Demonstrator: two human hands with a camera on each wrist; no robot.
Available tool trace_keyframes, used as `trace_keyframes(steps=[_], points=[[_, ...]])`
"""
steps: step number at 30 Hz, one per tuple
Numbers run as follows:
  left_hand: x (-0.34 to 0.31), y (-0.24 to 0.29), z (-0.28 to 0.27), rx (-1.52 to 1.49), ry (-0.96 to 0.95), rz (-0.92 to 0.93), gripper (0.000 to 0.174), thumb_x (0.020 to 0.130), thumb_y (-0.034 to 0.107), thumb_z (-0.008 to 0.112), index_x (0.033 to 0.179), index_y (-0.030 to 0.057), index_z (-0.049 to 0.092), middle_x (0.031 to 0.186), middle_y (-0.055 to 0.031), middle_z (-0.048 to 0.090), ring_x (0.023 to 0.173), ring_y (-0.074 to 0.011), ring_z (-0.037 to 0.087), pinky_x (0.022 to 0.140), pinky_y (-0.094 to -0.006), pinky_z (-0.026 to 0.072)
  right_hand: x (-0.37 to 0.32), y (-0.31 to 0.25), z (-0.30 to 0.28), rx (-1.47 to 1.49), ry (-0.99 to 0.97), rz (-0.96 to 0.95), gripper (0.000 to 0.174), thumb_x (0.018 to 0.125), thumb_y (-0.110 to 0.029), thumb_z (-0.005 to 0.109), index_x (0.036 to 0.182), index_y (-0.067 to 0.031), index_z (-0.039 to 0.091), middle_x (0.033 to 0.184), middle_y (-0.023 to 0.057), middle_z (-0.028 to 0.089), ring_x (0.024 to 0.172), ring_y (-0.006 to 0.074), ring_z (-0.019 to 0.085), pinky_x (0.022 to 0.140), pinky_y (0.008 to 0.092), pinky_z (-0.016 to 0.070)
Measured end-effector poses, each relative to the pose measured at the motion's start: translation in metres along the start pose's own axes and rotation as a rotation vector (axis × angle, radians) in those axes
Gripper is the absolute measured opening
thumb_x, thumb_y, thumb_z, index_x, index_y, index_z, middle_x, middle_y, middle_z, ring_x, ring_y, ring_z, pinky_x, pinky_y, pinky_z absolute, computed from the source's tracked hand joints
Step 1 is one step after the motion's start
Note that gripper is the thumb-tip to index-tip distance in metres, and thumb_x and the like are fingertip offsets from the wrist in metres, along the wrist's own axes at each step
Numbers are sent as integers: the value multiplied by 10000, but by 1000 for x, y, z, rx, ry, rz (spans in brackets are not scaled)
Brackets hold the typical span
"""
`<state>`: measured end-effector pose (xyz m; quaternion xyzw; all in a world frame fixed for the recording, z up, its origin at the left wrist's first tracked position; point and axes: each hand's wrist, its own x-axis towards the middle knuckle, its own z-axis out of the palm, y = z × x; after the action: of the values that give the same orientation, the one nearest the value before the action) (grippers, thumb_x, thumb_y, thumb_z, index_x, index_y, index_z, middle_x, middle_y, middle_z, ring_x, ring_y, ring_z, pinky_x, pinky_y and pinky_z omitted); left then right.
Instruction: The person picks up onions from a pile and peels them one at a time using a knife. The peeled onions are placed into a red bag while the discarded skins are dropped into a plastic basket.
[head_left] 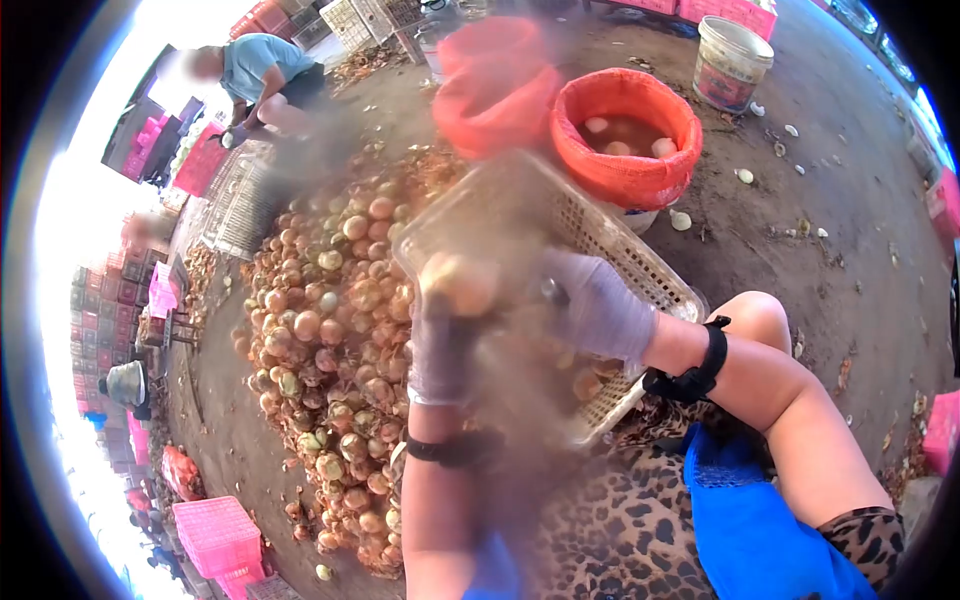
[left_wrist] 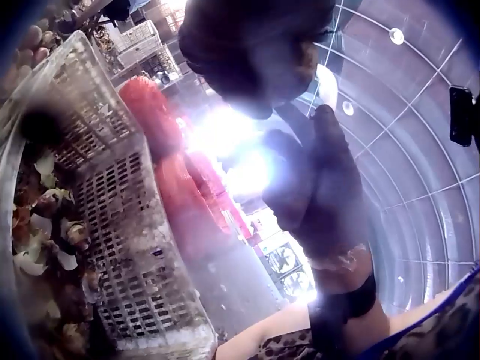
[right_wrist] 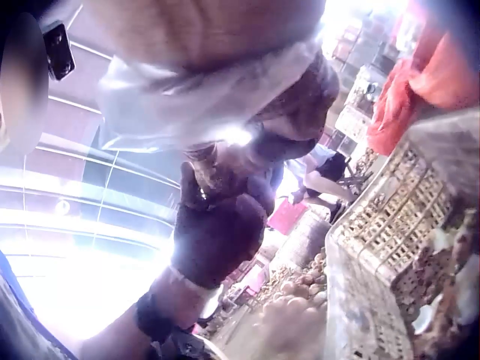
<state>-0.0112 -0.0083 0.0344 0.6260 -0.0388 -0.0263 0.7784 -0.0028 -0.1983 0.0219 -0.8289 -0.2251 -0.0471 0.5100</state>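
1. The onion heap [head_left: 330, 370] lies on the ground on the person's left, near the left arm, probably so stock can be drawn without rising.
2. The basket [head_left: 600, 235] rests tilted on the lap, directly beneath both hands. Loose skins lie inside it, so it likely serves as a catch tray.
3. The bucket [head_left: 600, 175], lined in orange, stands beyond the basket. Pale peeled bulbs sit in liquid inside.
4. The left hand [head_left: 445, 340], gloved, is raised over the basket with its fingers curled round the workpiece from below, steadying it.
5. The right hand [head_left: 598, 308], gloved, has its fingers bent toward the workpiece. Whether they pinch skin or a tool cannot be told.
6. The onion [head_left: 458, 283] sits atop the left hand, above the basket.
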Motion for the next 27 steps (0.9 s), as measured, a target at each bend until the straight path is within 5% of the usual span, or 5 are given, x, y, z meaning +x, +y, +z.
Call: trace_keyframes(steps=[3,11,20,22,27], points=[[-5,-23,-12,-324,24,-352,415,983,324,519,1260,14,530,991,-47,605,818,-143,580,704,-266,513,8,-6,-11,242,-169,259,419,847,-233,708,1214,-66,592,993,137,665,858,229,659,733,334,532],[-7,-15,-10,-16,61,-127,450,912,168,573,1331,13,517,1017,-25,597,844,-73,538,705,-207,486,15,23,-1,1644,-339,649,201,968,-202,560,1077,-33,567,874,49,620,806,188,623,740,331,544],[2,-6,24,-67,27,339,366,781,4,695,1139,26,619,1057,-43,612,912,-119,577,741,-239,504,3,0,-1,1019,-131,702,320,886,-312,634,1110,-84,637,780,-2,646,515,65,559,419,187,418],[5,-26,13,175,85,520,243,801,4,686,1038,21,639,1010,-45,623,892,-122,582,745,-252,506,7,-5,-8,1104,-154,744,246,926,-262,603,1048,-49,599,819,40,627,677,154,612,595,309,515],[6,-30,-1,-58,319,120,40,889,68,633,871,33,626,894,-64,631,790,-137,591,730,-279,518,4,7,-1,1105,-111,818,246,938,-293,586,1010,-60,609,792,36,622,646,141,594,550,286,483]])
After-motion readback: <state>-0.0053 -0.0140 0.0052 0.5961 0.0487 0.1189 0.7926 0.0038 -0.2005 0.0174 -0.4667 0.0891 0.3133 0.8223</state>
